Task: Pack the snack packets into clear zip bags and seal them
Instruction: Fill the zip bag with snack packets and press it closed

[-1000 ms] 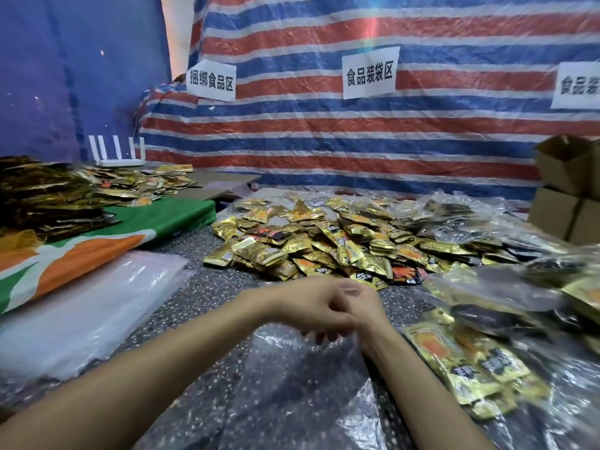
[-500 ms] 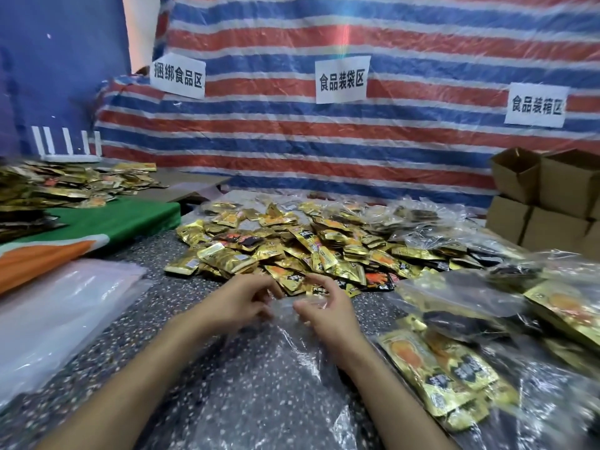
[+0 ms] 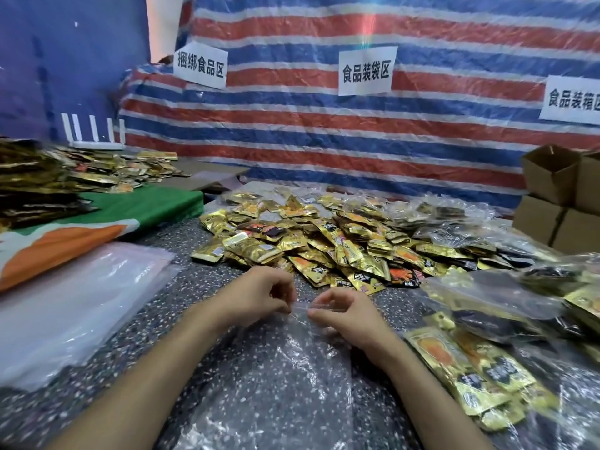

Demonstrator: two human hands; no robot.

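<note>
Clear zip bag (image 3: 276, 368) lies empty on the table (image 3: 194, 287); our left hand (image 3: 259, 293) and right hand (image 3: 350, 316), bunched together a second ago, now pinch its mouth apart, ready for the snack packets (image 3: 324, 241) beyond.

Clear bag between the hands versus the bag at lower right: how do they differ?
The empty bag holds nothing, so the speckled table shows through; the filled bag holds gold packets. The left hand and right hand pinch the empty bag's top edge; the filled bag lies untouched. Both are clear plastic, lying on the table.
</note>
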